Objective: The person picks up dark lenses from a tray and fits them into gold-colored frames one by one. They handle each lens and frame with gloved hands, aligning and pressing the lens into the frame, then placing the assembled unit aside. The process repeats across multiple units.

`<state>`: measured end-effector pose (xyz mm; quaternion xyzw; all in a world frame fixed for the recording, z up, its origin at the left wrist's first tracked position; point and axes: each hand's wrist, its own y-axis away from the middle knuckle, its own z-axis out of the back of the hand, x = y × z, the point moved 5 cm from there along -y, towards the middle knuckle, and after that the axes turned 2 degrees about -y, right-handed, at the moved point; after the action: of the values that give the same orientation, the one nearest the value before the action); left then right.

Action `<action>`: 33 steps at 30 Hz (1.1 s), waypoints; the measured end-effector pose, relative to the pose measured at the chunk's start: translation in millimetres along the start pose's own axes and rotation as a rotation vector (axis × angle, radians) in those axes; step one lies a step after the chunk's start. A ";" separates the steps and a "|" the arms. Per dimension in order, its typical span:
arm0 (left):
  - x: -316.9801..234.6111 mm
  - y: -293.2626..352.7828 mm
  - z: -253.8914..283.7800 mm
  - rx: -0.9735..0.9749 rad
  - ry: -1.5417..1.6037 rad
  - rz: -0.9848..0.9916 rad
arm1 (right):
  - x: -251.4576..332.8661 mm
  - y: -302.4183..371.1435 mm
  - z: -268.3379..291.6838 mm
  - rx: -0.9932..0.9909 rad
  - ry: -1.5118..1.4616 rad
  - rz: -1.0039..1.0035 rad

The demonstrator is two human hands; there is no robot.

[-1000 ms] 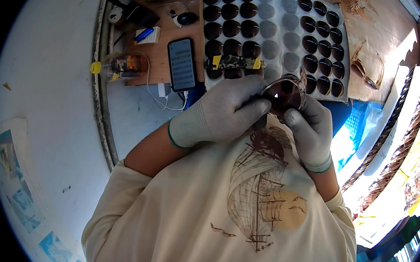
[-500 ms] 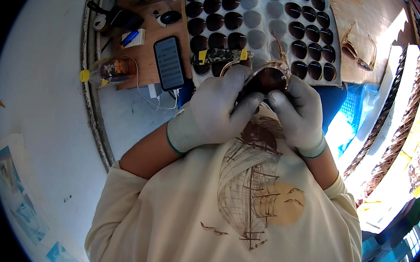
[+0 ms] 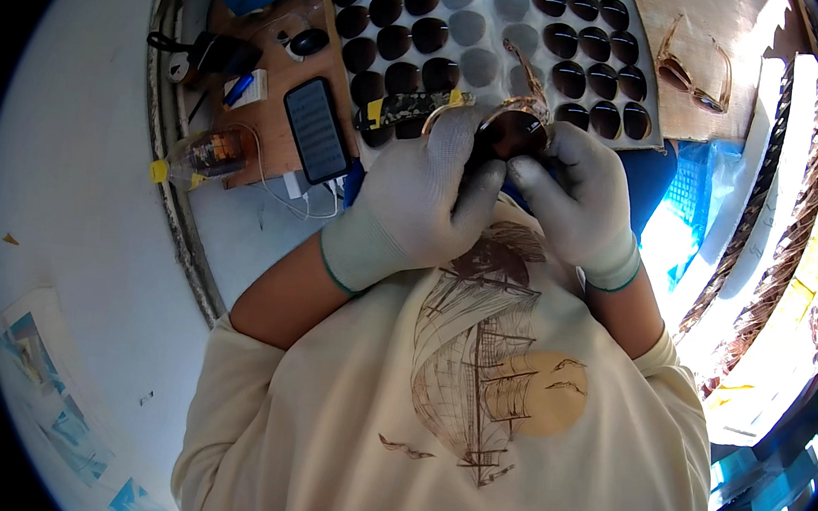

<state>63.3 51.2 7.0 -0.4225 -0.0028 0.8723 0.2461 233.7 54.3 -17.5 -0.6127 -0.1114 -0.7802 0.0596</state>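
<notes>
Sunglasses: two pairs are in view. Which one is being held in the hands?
The sunglasses between the left hand and right hand, just below the lens tray; the other pair lies untouched on the board, upper right.

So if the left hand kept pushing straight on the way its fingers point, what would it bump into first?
Probably the tray of dark lenses just beyond the sunglasses that the left hand holds with the right hand; depth is unclear.

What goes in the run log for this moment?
hands: left and right, gloved, both grip sunglasses | behind: lens tray | left: phone
</notes>
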 end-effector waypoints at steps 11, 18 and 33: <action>75.6 -78.9 -72.4 0.324 -0.511 -0.072 | -13.5 42.4 100.9 -0.183 0.136 -0.055; 74.7 -65.7 -130.2 0.555 -0.609 -0.087 | -11.8 44.1 90.1 -0.173 0.025 0.086; 24.0 -30.1 -38.7 0.153 1.046 0.406 | -10.6 26.4 30.9 0.002 -0.193 0.037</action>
<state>92.2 80.1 -29.2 -0.7715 0.2643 0.5742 0.0718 271.5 35.9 -18.2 -0.6870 -0.1062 -0.7160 0.0634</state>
